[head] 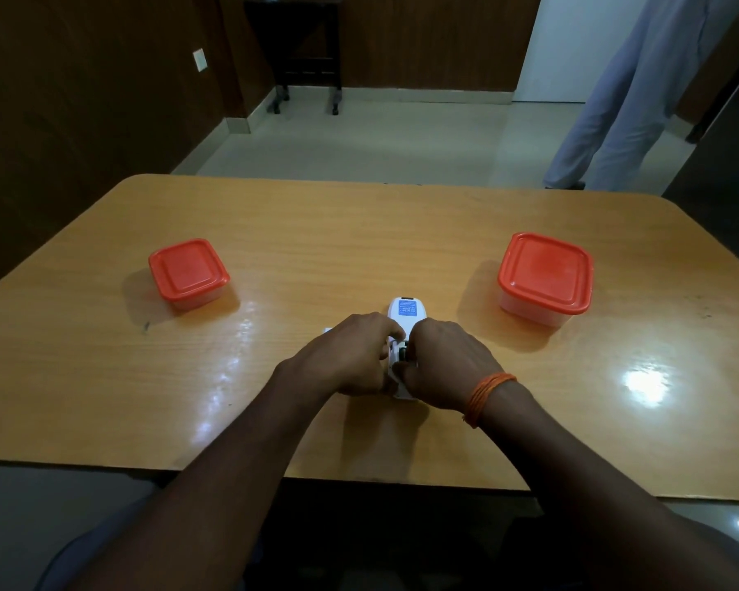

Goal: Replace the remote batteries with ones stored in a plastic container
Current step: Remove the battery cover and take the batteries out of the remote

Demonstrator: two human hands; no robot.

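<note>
Your left hand (350,356) clamps the white remote (406,311) against the tabletop (316,232) near its front edge; your right hand (442,362) is curled over the open back, fingertips seemingly pinching a battery (403,353), though the grip is mostly hidden; a slip could send it rolling off the near edge, and a small white piece (327,330) beside your left hand, perhaps the cover, could get knocked; farther out, two red-lidded containers (188,273) (545,277) sit shut, well apart left and right, nothing between; someone's legs (606,121) stand beyond.
</note>
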